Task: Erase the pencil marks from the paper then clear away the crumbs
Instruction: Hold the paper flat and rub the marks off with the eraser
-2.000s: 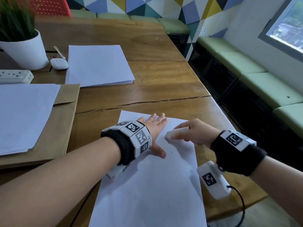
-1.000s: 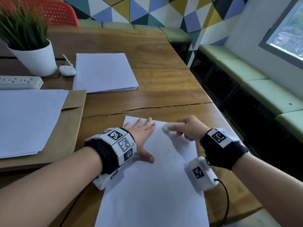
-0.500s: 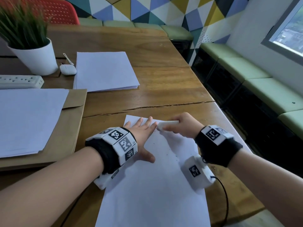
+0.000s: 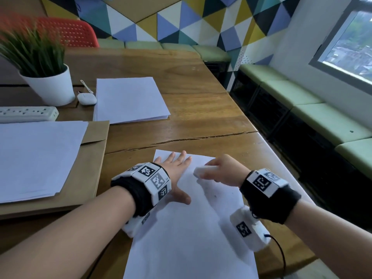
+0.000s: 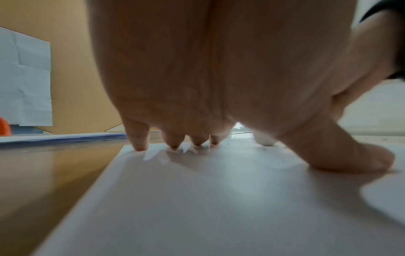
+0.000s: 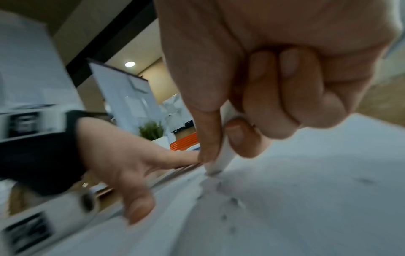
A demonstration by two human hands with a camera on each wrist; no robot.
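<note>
A white sheet of paper lies on the wooden table in front of me. My left hand lies flat on its upper left part, fingers spread, pressing it down; the left wrist view shows the fingertips and thumb on the sheet. My right hand pinches a white eraser between thumb and fingers, its tip down on the paper near the top edge, as the eraser shows in the right wrist view. Dark crumbs lie scattered below it.
A second paper stack lies further back, and more sheets rest on a brown envelope at left. A white potted plant, a small white case and a power strip stand at far left. The table edge runs close on the right.
The right hand has rubbed the eraser back and forth near the paper's top, ending slightly lower right than half a second ago. More crumbs show. The left hand stays pressed on the sheet.
</note>
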